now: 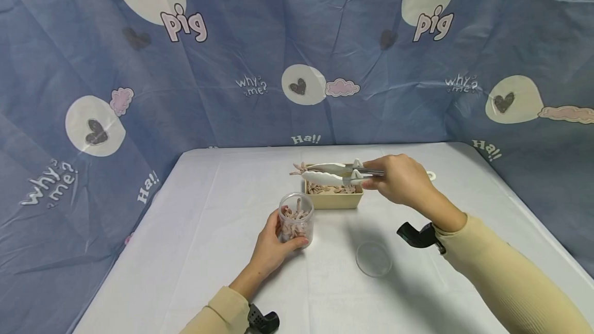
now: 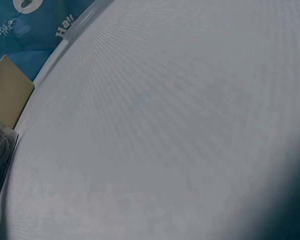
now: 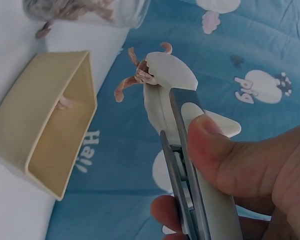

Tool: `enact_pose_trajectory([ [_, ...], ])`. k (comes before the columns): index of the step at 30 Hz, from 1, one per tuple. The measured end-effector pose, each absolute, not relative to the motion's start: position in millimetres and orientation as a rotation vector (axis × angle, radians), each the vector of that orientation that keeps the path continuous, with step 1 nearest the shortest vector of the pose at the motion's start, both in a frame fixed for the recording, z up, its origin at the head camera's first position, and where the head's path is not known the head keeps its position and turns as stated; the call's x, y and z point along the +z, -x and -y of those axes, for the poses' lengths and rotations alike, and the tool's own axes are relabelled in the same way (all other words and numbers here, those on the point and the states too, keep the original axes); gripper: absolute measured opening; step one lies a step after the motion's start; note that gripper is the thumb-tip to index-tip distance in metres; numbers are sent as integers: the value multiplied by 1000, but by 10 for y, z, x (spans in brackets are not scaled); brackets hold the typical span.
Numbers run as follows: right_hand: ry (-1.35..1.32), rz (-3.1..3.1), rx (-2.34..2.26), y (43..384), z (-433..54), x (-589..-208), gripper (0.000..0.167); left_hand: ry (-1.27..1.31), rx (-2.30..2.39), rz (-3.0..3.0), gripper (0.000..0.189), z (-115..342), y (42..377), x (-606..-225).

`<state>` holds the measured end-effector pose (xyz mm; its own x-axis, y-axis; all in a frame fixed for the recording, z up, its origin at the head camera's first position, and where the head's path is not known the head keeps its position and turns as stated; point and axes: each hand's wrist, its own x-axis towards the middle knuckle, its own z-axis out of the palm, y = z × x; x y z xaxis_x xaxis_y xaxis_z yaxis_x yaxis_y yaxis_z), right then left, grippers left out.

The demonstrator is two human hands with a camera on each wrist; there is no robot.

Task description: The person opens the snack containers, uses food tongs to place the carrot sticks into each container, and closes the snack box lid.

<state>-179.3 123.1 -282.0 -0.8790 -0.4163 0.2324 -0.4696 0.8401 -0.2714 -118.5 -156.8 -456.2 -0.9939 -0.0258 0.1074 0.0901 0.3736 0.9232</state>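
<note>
My left hand (image 1: 271,246) grips a clear jar (image 1: 303,228), thumb in front, fingers behind. Thin pinkish-brown dried strips fill part of the jar, whose mouth is uncovered. With my right hand (image 1: 402,179) I hold a pair of white-tipped tongs (image 1: 325,178) level over a beige box (image 1: 336,201). Between the tong tips are a few curled strips (image 3: 140,75), seen clearly in the right wrist view. More such strips lie inside the box, partly hidden by the tongs. The left wrist view catches only an edge of the jar and box, not the left hand.
A round clear lid (image 1: 374,260) lies on the white-covered table (image 1: 223,210), below and left of the right forearm. Behind the table hangs a blue printed cloth (image 1: 260,30). A small white loop (image 1: 431,175) shows just beyond the right wrist.
</note>
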Motion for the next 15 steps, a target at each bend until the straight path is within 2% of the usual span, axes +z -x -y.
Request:
enact_pose_trajectory([
  [15,-804,2814,533,1649,-1184,-2793,39,50,-1676,2524,93,1560,1194,-4566],
])
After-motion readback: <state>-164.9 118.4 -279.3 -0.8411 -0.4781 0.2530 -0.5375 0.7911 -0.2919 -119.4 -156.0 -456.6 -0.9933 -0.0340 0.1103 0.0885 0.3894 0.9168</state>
